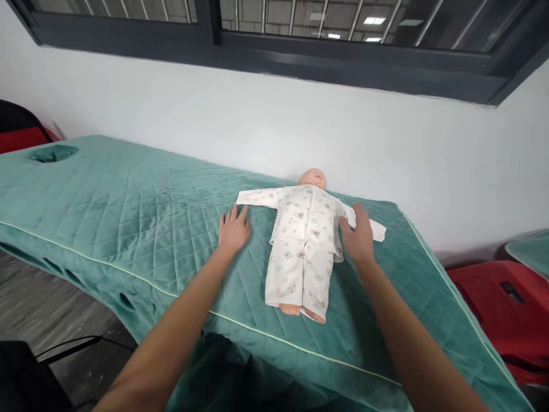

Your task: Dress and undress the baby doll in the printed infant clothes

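Observation:
A baby doll [313, 177] lies on its back on a green quilted bed cover, head toward the wall. It wears a white printed long-sleeved top [300, 213] and matching trousers [285, 272], with its feet showing at the hems. Both sleeves stretch out sideways. My left hand [234, 230] rests open on the cover, fingers spread just below the cuff of the sleeve on the left. Over the other sleeve lies my right hand [359, 236], thumb and fingers apart, touching the fabric and hiding part of it.
The green bed cover [141, 194] has a face hole [54, 153] at its far left end. A white wall [240, 120] runs behind, under a dark-framed window [343, 60]. Red cases or seats [493, 297] stand beyond the bed's right edge. A dark object [30, 377] is at lower left.

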The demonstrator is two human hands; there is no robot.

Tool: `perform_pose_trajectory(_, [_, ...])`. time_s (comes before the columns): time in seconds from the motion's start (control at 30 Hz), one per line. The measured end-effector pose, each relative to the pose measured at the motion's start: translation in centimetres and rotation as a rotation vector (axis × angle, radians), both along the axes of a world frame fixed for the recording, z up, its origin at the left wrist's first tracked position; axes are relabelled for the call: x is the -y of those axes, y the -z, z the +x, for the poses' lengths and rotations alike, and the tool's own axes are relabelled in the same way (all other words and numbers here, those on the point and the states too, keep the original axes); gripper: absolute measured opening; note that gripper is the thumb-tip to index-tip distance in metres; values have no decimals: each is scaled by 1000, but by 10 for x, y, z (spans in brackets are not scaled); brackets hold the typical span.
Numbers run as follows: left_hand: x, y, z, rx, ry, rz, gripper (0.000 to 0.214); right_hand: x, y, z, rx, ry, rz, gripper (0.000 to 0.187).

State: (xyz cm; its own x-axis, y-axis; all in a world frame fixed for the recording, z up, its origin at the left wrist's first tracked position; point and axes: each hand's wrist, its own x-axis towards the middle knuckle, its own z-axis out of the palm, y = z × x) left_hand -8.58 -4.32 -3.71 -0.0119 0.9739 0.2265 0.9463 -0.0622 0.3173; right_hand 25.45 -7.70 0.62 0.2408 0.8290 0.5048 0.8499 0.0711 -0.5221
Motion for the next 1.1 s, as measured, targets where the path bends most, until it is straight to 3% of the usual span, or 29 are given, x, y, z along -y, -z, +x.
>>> perform_pose_trajectory(0.17, [109, 19, -2, -79, 221, 176, 49, -51, -37, -40, 47, -220, -112, 52])
perform_pose_trajectory(0.23, [149, 26, -4, -107, 304, 223, 48, -68, -44, -51, 105, -257, -139, 48])
perform_pose_trajectory(0.33, [190, 34, -7, -116, 320, 255, 50, -83, -47, -60, 149, -287, -160, 38])
perform_pose_trajectory(0.47, [212, 41, -7, -102, 285, 258, 53, -89, -43, -64, 235, -308, -131, 33])
perform_pose_trajectory(0.6, [214, 46, -5, -60, 265, 272, 52, -90, -41, -65, 245, -317, -111, 35])
perform_pose_trajectory(0.73, [213, 49, -4, -40, 265, 285, 53, -85, -43, -64, 170, -333, -196, 39])
perform_pose_trajectory(0.83, [213, 51, -4, -18, 257, 290, 52, -61, -38, -66, 134, -343, -221, 53])
perform_pose_trajectory(0.9, [213, 53, -5, 1, 253, 295, 52, -30, -30, -68, 117, -383, -196, 59])
perform_pose_trajectory(1.0, [214, 55, -7, 18, 264, 315, 52, 38, -15, -73, 22, -476, -136, 56])
perform_pose_trajectory(1.1, [214, 57, -9, 16, 289, 333, 52, 113, -3, -81, -151, -436, -73, 45])
